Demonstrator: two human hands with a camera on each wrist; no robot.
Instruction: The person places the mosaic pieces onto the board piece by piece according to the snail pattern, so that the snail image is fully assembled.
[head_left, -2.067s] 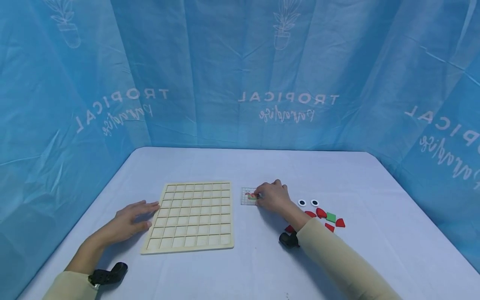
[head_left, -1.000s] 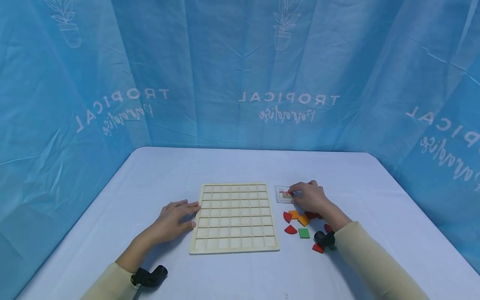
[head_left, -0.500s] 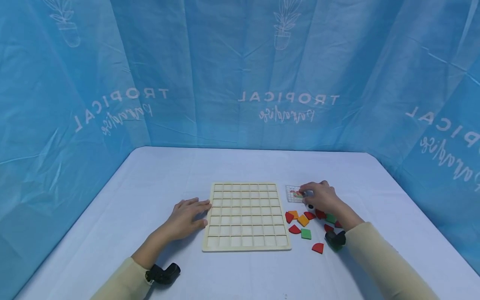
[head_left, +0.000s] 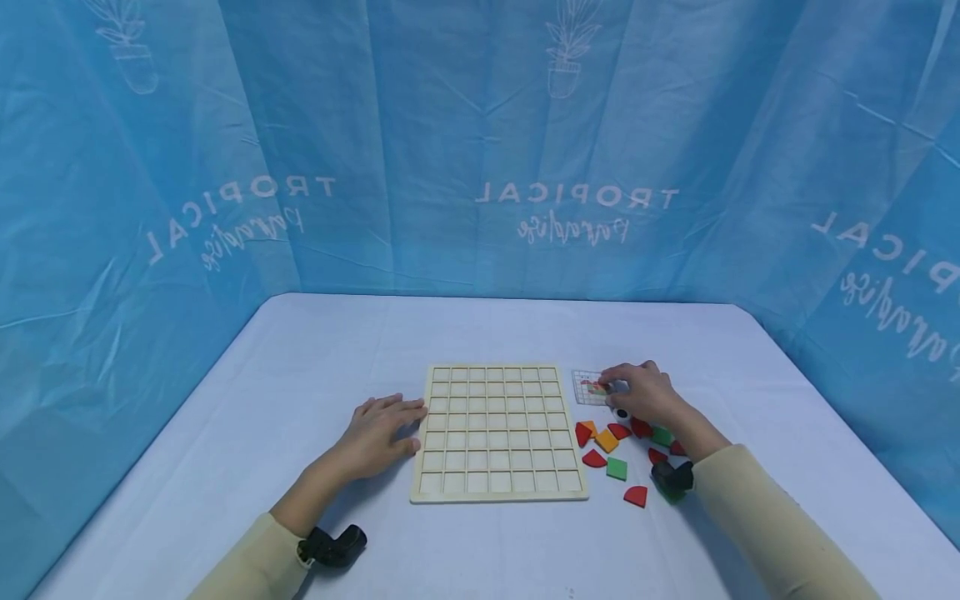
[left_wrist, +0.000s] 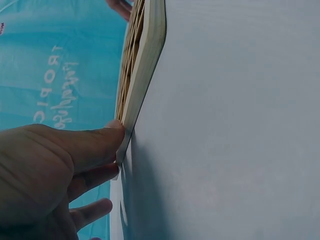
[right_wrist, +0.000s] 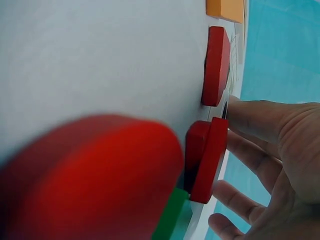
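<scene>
In the head view my left hand (head_left: 378,437) rests its thumb and fingertips at the left edge of a pale wooden grid board (head_left: 498,433). In the left wrist view the thumb lies on the board's rim (left_wrist: 145,70), the other fingers spread below it. To the board's right, my right hand (head_left: 641,394) touches a small picture card (head_left: 588,387) with its fingertips. The card shows a grid and a coloured pattern; its right part is hidden under the hand. In the right wrist view my right fingers extend past the red blocks (right_wrist: 216,65), with the thumb near the card.
Flat red, green and orange blocks lie right of the board, among them a green square (head_left: 617,469), an orange square (head_left: 606,441) and a red quarter-round (head_left: 635,497). A white round eye piece (head_left: 621,413) sits by my right hand. A blue curtain (head_left: 480,150) surrounds the white table (head_left: 480,325).
The board and the card have slid right with my hands, quickly at first and slightly at the end. The board now lies close to the loose blocks.
</scene>
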